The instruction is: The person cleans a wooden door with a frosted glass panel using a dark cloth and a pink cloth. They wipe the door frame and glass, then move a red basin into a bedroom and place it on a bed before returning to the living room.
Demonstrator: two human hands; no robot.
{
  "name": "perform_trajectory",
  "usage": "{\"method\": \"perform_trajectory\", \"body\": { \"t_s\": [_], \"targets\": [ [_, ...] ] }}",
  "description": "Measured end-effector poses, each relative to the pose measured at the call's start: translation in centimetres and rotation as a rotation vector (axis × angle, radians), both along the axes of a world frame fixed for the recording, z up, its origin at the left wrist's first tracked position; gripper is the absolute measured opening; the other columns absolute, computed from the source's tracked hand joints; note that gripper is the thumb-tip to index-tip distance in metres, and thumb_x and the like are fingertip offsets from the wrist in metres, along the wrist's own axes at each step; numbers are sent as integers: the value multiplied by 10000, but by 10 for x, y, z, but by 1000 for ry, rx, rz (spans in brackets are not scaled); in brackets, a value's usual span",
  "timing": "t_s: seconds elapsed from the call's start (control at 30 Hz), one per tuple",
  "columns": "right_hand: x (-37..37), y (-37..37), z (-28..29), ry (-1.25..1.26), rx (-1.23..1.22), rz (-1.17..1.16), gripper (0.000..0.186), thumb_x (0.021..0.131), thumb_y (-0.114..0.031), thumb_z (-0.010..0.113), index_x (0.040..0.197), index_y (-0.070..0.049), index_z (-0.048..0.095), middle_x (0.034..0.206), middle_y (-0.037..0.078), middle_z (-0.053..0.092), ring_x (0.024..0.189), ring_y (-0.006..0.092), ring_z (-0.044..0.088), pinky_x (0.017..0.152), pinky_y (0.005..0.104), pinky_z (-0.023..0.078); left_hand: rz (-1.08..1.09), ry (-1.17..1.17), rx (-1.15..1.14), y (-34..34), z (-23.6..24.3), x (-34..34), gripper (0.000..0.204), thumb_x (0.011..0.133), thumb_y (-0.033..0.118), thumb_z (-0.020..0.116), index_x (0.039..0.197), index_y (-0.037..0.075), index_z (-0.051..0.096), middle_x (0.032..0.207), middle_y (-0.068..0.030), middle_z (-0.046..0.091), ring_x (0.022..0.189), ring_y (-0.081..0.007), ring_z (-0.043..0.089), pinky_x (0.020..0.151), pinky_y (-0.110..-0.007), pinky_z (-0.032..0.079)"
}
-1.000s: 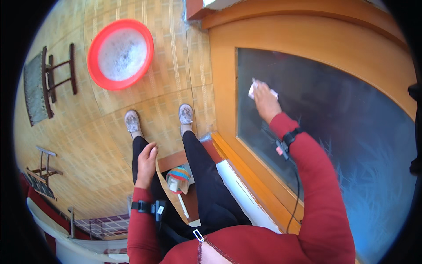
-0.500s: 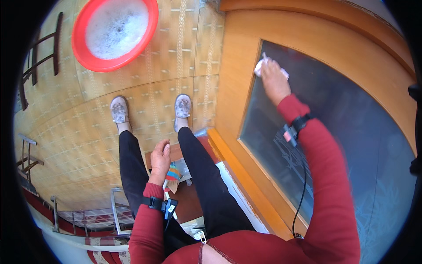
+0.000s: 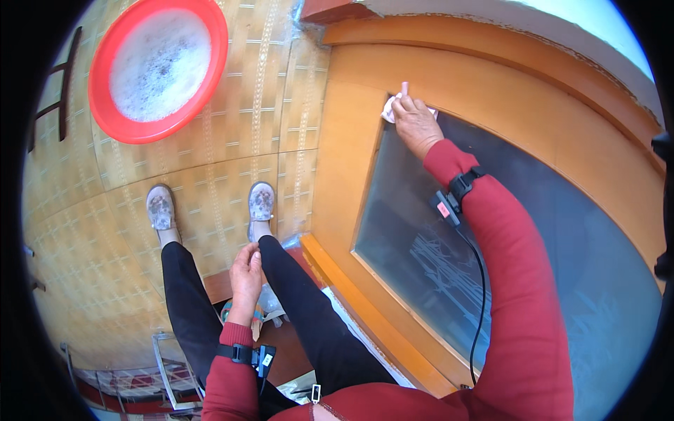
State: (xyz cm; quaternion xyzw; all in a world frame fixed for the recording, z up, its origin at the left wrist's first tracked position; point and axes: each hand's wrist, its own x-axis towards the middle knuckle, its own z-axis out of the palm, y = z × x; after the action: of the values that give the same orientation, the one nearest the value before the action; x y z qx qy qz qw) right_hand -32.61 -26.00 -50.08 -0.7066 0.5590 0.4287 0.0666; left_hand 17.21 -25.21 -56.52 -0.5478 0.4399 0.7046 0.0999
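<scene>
My right hand (image 3: 414, 123) grips a pale pinkish-white cloth (image 3: 389, 111) against the upper-left corner of a dark glass pane (image 3: 421, 203), right where it meets the orange wooden frame (image 3: 351, 112). Pale streaky marks show lower on the glass. My left hand (image 3: 246, 277) hangs between my legs with loosely bent fingers, open, holding nothing that I can see. Both wrists carry black straps with small devices, and a cable hangs from the right one.
A red basin (image 3: 158, 130) of foamy liquid is on the tiled floor (image 3: 203, 168) beyond my feet. Dark wooden furniture (image 3: 67, 84) shows at left, metal rails (image 3: 165, 372) at lower left. Below me are a brown surface (image 3: 284, 361) and small loose items (image 3: 270, 305).
My right hand has moved up the glass with the cloth, into the pane's upper corner. The view has shifted, so my feet and the basin appear farther left; my left hand sits lower in view.
</scene>
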Motion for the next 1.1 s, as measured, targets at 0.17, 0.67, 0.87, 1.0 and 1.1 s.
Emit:
{"method": "perform_trajectory", "body": {
  "t_s": [0.17,0.67,0.87,1.0,1.1],
  "targets": [
    [26,21,131,-100,-132,-237,345,846,-91,608,1183,-23,639,1195,114,591,1168,291,542,957,413,457,-22,32,-86,-10,7,-8,247,1003,86,595,1229,13,662,1113,-153,709,1029,-263,691,913,-356,534],
    [50,51,170,85,-263,-368,491,852,17,556,1330,-76,623,1432,113,569,1224,345,526,1064,478,392,80,118,-76,-18,7,-28,258,996,68,583,1234,-4,649,1118,-156,697,1046,-264,683,933,-347,521],
    [84,100,42,-138,31,-499,402,833,-93,605,1213,33,630,1347,129,575,1249,350,502,1069,456,396,65,121,-65,-20,11,-25,259,1000,83,590,1240,3,644,1120,-154,699,1052,-263,684,936,-355,525],
    [167,175,101,-348,331,-542,421,835,-108,630,1230,38,628,1276,192,592,1276,383,522,1135,475,374,49,137,-63,-14,4,-21,261,1003,92,592,1245,10,646,1145,-150,692,1078,-258,672,965,-346,508],
    [141,154,135,-287,221,-569,348,888,-133,604,1194,25,652,1246,287,577,1269,410,530,1147,495,377,106,258,-123,-12,-5,-9,272,1004,90,593,1257,0,640,1186,-148,682,1135,-255,650,1000,-342,485]
  ]
}}
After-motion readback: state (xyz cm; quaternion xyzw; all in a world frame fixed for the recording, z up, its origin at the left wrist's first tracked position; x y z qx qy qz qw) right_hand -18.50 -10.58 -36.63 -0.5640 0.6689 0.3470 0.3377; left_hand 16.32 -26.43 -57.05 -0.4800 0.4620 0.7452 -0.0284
